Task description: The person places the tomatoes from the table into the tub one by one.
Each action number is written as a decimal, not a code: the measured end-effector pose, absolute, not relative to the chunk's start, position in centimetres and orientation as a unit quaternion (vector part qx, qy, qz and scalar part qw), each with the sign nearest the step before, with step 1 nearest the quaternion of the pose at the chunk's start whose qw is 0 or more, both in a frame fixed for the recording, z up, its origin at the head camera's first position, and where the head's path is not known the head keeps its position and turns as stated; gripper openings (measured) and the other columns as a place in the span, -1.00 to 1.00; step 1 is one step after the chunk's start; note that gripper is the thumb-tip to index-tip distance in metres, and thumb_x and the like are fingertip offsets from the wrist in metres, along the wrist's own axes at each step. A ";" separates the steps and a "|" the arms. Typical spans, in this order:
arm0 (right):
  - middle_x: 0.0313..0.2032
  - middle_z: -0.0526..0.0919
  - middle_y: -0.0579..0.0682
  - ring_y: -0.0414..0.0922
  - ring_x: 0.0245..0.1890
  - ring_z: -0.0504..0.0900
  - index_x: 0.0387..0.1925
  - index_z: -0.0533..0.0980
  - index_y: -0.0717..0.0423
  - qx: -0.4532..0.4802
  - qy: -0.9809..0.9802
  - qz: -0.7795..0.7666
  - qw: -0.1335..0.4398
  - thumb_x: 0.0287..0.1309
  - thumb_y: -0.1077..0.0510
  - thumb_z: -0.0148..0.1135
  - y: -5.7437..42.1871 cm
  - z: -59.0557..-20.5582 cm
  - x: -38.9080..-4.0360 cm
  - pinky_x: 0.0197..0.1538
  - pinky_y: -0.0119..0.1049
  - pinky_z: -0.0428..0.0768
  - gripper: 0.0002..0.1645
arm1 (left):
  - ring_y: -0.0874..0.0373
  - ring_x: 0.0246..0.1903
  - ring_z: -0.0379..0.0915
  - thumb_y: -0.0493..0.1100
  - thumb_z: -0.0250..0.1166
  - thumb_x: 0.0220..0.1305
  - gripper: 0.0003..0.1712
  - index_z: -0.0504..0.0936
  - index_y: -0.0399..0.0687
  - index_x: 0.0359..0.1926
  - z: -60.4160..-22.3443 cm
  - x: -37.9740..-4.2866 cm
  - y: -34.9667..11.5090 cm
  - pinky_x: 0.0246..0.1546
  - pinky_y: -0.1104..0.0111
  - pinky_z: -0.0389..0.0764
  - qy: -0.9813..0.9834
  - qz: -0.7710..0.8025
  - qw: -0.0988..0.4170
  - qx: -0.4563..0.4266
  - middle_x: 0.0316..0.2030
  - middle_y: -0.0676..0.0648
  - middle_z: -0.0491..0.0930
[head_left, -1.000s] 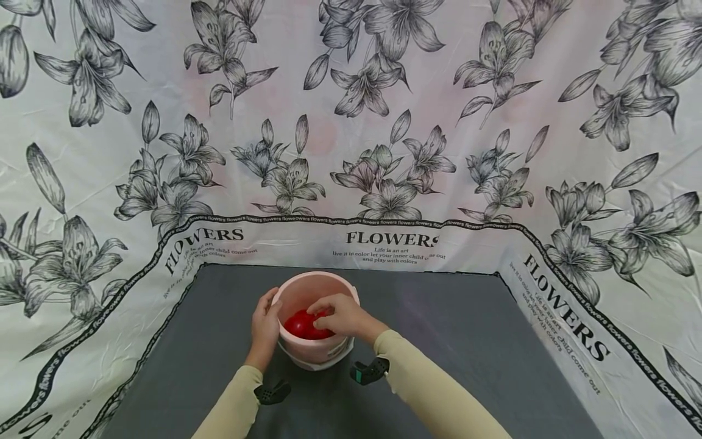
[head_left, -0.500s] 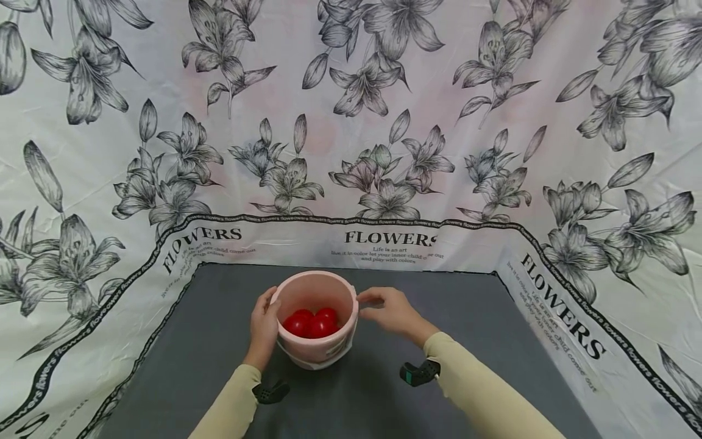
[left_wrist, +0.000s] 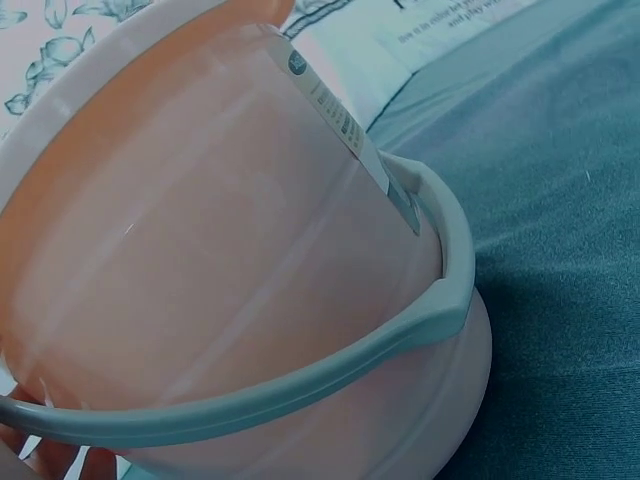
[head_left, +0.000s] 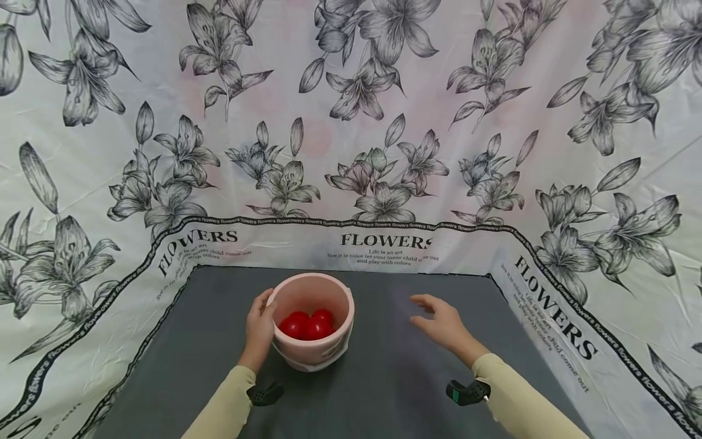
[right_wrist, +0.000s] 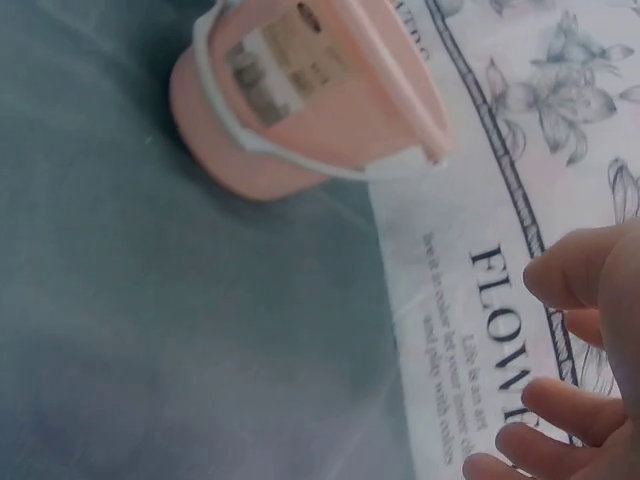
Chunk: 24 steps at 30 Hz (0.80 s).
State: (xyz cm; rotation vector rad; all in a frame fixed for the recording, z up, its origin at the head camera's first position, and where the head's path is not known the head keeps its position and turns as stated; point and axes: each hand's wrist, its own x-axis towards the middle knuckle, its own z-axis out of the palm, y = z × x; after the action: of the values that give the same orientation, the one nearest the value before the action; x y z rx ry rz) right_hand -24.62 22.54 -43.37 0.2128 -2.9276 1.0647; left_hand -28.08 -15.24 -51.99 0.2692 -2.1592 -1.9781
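A pink bucket (head_left: 311, 342) stands slightly tilted toward me on the dark table, with glossy red round things (head_left: 315, 326) at its bottom. My left hand (head_left: 259, 329) grips its left side at the rim. In the left wrist view, fingertips (left_wrist: 95, 462) show at the lower left, beside the pale bucket handle (left_wrist: 300, 388), which hangs down against the wall. My right hand (head_left: 443, 324) is in the air to the right of the bucket, fingers loosely bent and holding nothing. A paper label (right_wrist: 285, 65) shows on the bucket's side in the right wrist view.
A dark grey cloth (head_left: 395, 390) covers the table. White fabric (head_left: 378, 158) printed with lilies and the word FLOWERS rises behind and along both sides. Black wrist bands (head_left: 468, 392) sit at both pale yellow sleeves.
My right hand has come up out of the bucket, leaving the red round things there, and moved off to the right. My left hand has stayed on the bucket.
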 end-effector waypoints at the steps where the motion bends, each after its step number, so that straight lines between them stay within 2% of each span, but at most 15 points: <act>1: 0.31 0.53 0.23 0.28 0.30 0.51 0.35 0.46 0.09 0.067 -0.940 0.335 0.014 0.33 0.12 0.28 22.9 -43.6 -24.4 0.22 0.20 0.59 -0.42 | -0.21 0.50 0.16 -0.09 -0.03 0.60 -0.45 0.24 -0.04 0.52 -52.0 -28.1 -15.3 0.48 -0.09 0.28 -0.731 -0.669 0.099 0.091 0.54 -0.21 0.20; 6: 0.31 0.50 0.29 0.33 0.29 0.50 0.36 0.42 0.18 0.073 -0.946 0.315 0.026 0.33 0.16 0.28 24.4 -44.9 -23.4 0.20 0.22 0.60 -0.39 | -0.21 0.51 0.15 -0.14 -0.04 0.59 -0.46 0.26 -0.09 0.50 -51.9 -28.2 -15.5 0.51 -0.10 0.23 -0.736 -0.664 0.097 0.092 0.53 -0.23 0.21; 16: 0.31 0.50 0.31 0.35 0.28 0.50 0.36 0.42 0.21 0.065 -0.950 0.304 0.017 0.32 0.14 0.30 26.4 -46.6 -22.3 0.15 0.20 0.62 -0.37 | -0.27 0.49 0.16 -0.11 -0.02 0.59 -0.46 0.24 -0.07 0.50 -51.4 -28.2 -16.4 0.45 -0.13 0.30 -0.757 -0.644 0.069 0.085 0.53 -0.25 0.20; 24: 0.32 0.49 0.33 0.39 0.27 0.48 0.37 0.41 0.21 0.044 -0.948 0.314 -0.002 0.31 0.12 0.30 27.8 -47.5 -21.9 0.12 0.20 0.63 -0.35 | -0.27 0.41 0.30 0.11 -0.03 0.59 -0.35 0.16 0.03 0.56 -50.5 -26.8 -17.9 0.37 -0.16 0.43 -0.825 -0.561 0.035 0.064 0.47 -0.30 0.30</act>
State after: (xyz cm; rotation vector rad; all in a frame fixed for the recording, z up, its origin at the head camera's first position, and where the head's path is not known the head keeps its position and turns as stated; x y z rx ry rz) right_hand -21.92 27.85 -47.45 0.1370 -2.9830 0.9891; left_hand -26.79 -17.89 -50.48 0.1980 -2.5356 -1.7237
